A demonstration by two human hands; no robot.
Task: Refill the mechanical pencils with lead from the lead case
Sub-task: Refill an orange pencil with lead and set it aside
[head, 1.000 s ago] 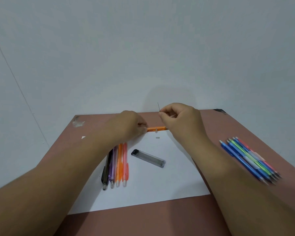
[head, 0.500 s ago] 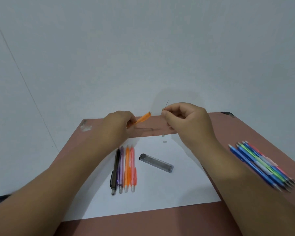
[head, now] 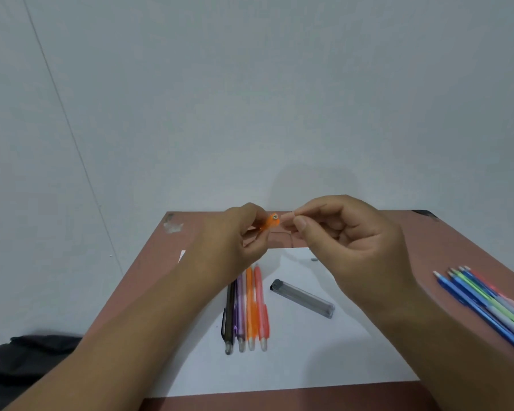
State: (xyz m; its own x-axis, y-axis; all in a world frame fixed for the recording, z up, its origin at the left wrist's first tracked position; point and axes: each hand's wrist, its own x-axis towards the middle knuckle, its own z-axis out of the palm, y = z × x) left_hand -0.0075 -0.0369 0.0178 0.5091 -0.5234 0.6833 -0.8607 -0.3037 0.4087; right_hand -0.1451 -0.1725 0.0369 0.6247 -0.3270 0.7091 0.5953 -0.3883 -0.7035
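Left hand [head: 232, 247] grips orange pencil [head: 270, 222], open end facing camera, above bench [head: 149, 277] far edge. Right hand [head: 347, 241] fingers pinched together just right of it, probably on lead, too thin to confirm. Lead case [head: 303, 298] lies nearer than the pencil, on white paper [head: 294, 360].

Both forearms are bare with no sleeves, and the left hand [head: 232, 241] and right hand [head: 353, 247] wear no gloves, rings, watch or bands.
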